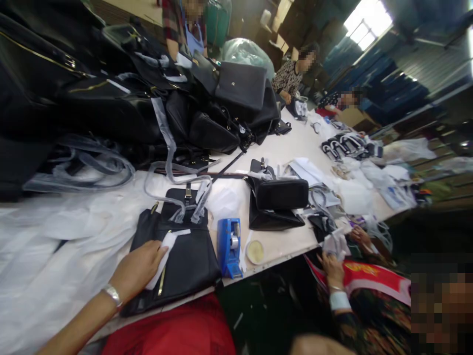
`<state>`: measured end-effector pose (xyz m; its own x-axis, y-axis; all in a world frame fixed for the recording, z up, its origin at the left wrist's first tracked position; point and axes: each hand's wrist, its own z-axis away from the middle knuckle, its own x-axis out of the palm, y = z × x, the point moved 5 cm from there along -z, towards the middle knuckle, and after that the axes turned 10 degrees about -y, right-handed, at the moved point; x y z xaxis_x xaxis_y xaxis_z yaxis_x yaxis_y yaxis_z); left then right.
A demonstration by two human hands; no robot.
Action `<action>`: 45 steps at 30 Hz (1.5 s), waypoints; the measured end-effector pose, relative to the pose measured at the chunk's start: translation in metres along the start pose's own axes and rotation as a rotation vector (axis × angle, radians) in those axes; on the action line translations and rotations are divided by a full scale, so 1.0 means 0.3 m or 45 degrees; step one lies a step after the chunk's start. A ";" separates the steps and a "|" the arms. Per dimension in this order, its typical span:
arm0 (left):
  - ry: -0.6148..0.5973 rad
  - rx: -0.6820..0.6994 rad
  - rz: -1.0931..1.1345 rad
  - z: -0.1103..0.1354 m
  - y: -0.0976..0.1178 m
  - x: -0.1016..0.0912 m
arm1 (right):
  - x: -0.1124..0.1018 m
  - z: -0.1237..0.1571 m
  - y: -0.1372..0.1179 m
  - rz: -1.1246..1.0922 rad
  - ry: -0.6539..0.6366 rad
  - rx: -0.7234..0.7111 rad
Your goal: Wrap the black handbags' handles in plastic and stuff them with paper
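A black backpack (186,256) lies flat on the table before me, with gold zips and a buckle; its straps (201,199) are wrapped in clear plastic. My left hand (142,266) reaches over its left side, thumb and fingers closed on a strip of white tissue paper (166,256) that lies along the front zip. At the bottom edge, to the right, a blurred patch of skin looks like part of my right hand (318,345); its fingers do not show. A blue tape dispenser (229,249) stands just right of the backpack.
Black bags (121,108) are piled at the back left. White wrapping sheets (70,256) cover the left table. Another black bag (277,202) and a round tin (254,252) lie right of the dispenser. A co-worker's hands (334,266) hold white paper at right; several people work farther back.
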<state>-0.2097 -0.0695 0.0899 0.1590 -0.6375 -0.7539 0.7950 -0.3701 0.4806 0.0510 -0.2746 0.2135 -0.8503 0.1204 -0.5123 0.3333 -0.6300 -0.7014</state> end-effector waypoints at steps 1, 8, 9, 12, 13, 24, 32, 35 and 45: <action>0.114 -0.015 -0.081 0.016 0.015 -0.025 | 0.032 -0.008 -0.009 0.005 -0.025 -0.044; 0.342 0.545 -0.216 0.158 0.237 0.116 | 0.301 -0.104 0.221 0.290 0.094 -0.230; 0.273 0.609 -0.252 0.158 0.262 0.173 | 0.328 -0.117 0.257 0.342 0.105 -0.226; 0.149 0.672 -0.390 0.132 0.294 0.300 | 0.354 -0.138 0.281 0.438 0.078 -0.251; 0.126 0.670 -0.422 0.120 0.292 0.320 | 0.342 -0.141 0.267 0.424 0.054 -0.258; 0.121 0.585 0.070 0.099 0.359 0.198 | 0.251 -0.190 0.130 -0.634 -0.522 -0.001; -0.087 0.350 1.182 -0.012 0.472 0.247 | 0.223 -0.233 0.060 -0.998 -0.786 -0.155; -0.108 0.159 1.536 -0.047 0.435 0.269 | 0.073 -0.337 0.079 -0.792 -0.490 -0.240; 0.308 -0.139 1.453 -0.078 0.328 0.276 | -0.123 -0.900 0.003 0.210 0.001 -0.677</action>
<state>-0.1047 -0.1428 0.0643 0.9106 -0.4129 0.0188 0.1634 0.4014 0.9012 0.1926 -0.0724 0.0979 -0.7692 0.0537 -0.6368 0.6219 -0.1664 -0.7652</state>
